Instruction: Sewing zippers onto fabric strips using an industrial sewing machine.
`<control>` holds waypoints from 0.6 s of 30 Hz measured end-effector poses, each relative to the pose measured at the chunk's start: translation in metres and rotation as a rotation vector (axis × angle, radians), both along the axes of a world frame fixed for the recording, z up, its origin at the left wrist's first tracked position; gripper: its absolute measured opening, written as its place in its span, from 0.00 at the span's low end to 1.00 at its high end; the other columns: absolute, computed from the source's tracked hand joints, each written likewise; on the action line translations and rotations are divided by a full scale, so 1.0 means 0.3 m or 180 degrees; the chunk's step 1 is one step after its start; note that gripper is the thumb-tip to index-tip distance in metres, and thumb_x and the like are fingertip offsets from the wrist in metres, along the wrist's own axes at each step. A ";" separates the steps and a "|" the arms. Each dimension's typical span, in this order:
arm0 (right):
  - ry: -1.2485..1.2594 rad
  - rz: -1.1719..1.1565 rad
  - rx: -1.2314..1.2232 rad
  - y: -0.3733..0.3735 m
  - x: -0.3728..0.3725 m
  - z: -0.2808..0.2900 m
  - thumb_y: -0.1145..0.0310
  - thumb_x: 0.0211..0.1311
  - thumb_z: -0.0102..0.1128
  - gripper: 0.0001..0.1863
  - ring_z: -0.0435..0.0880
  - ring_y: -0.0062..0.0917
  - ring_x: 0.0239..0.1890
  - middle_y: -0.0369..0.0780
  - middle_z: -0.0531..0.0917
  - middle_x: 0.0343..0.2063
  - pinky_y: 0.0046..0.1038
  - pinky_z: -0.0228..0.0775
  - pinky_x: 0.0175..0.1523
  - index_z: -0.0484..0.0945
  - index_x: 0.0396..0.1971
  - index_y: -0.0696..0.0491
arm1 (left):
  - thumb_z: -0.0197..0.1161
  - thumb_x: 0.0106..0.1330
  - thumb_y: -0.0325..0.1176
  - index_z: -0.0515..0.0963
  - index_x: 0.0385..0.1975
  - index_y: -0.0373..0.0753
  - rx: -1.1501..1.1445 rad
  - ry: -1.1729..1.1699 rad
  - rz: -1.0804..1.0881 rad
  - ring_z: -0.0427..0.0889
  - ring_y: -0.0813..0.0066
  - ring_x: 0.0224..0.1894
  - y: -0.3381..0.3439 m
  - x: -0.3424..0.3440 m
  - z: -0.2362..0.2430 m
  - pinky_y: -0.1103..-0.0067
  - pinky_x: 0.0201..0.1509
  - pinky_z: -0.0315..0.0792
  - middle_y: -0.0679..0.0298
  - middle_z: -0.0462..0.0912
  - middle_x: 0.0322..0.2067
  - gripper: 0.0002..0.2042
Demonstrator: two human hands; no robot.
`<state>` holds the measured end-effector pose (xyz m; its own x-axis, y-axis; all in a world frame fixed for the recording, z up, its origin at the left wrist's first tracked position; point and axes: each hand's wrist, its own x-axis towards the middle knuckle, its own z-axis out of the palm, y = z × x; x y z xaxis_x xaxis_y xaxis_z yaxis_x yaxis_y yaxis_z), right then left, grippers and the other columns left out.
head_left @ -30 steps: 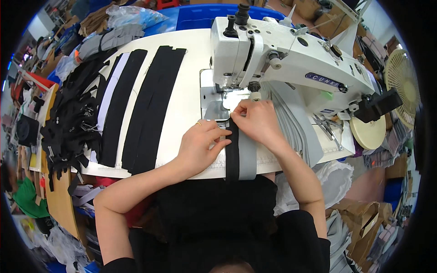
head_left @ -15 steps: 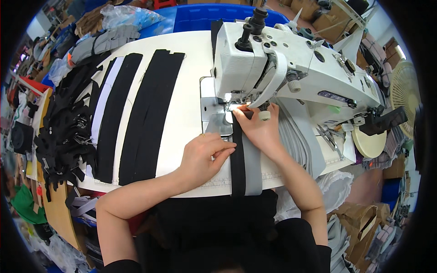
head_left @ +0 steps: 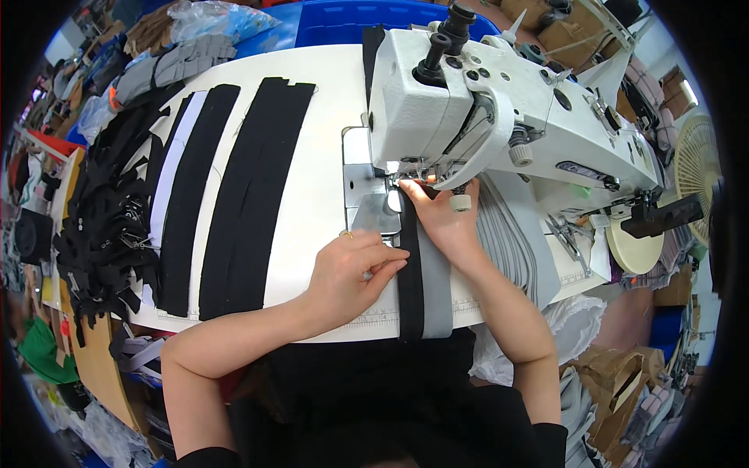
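A white sewing machine [head_left: 437,101] stands over the table, with its needle area above a metal plate [head_left: 374,207]. A long black fabric strip [head_left: 410,300] runs from the front edge up to the needle area, beside a grey fabric strip [head_left: 438,304]. My left hand [head_left: 355,269] is closed in a pinch at the black strip's left edge, below the plate. Close to the needle, my right hand [head_left: 449,222] has thumb and forefinger together on the black strip. Its other fingers are partly hidden behind the machine head.
Wide black strips [head_left: 253,195] and a white strip [head_left: 178,168] lie on the table at left, beside a heap of black pieces with metal hardware [head_left: 117,222]. Grey fabric pieces [head_left: 507,234] fan out under the machine arm. Scissors [head_left: 569,242] lie at right. A blue bin [head_left: 351,14] stands behind.
The view has shifted slightly, so the machine head sits a little further right in the picture. Both hands keep nearly the same places on the strip.
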<state>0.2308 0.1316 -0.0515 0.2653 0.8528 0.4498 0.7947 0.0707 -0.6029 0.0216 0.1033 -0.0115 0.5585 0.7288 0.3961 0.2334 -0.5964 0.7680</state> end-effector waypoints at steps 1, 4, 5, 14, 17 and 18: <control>0.0005 0.0003 0.0002 0.001 -0.001 0.000 0.65 0.52 0.74 0.10 0.78 0.42 0.43 0.42 0.80 0.34 0.43 0.66 0.57 0.83 0.30 0.53 | 0.74 0.60 0.22 0.89 0.37 0.37 -0.0003 -0.0020 0.0000 0.72 0.71 0.24 0.001 0.001 0.001 0.74 0.29 0.66 0.64 0.75 0.21 0.06; 0.0021 0.0064 0.0006 0.005 -0.002 -0.014 0.66 0.51 0.74 0.10 0.78 0.41 0.43 0.41 0.80 0.33 0.44 0.66 0.57 0.83 0.29 0.54 | 0.74 0.61 0.22 0.89 0.37 0.36 -0.0111 0.0039 0.0013 0.73 0.73 0.24 0.005 -0.004 0.002 0.76 0.29 0.67 0.64 0.76 0.22 0.06; 0.0074 0.0020 -0.0049 0.015 -0.002 -0.031 0.66 0.51 0.74 0.11 0.78 0.41 0.42 0.41 0.80 0.32 0.44 0.66 0.57 0.82 0.29 0.54 | 0.74 0.61 0.22 0.89 0.37 0.36 -0.0104 0.0056 0.0034 0.73 0.73 0.24 0.008 -0.007 0.010 0.76 0.29 0.67 0.64 0.76 0.22 0.06; -0.0082 -0.0060 -0.0682 0.015 0.055 -0.081 0.59 0.54 0.76 0.21 0.74 0.48 0.53 0.47 0.82 0.47 0.46 0.66 0.62 0.81 0.41 0.56 | 0.68 0.68 0.26 0.85 0.38 0.34 -0.0234 0.0612 0.1184 0.78 0.78 0.35 0.256 -0.226 0.119 0.81 0.43 0.73 0.63 0.82 0.34 0.04; -0.0336 0.0026 -0.1300 0.032 0.044 -0.037 0.52 0.59 0.73 0.26 0.68 0.54 0.63 0.54 0.78 0.57 0.46 0.58 0.72 0.80 0.49 0.56 | 0.67 0.68 0.26 0.85 0.42 0.35 -0.0142 0.0647 0.1247 0.78 0.76 0.38 0.268 -0.247 0.095 0.79 0.47 0.73 0.64 0.81 0.37 0.06; -0.0408 0.0151 -0.1636 0.032 0.040 -0.016 0.49 0.61 0.71 0.29 0.64 0.57 0.68 0.56 0.75 0.62 0.46 0.52 0.77 0.79 0.53 0.56 | 0.66 0.68 0.25 0.84 0.44 0.36 0.0151 0.0640 0.1194 0.79 0.67 0.42 0.267 -0.234 0.081 0.74 0.50 0.73 0.61 0.81 0.40 0.07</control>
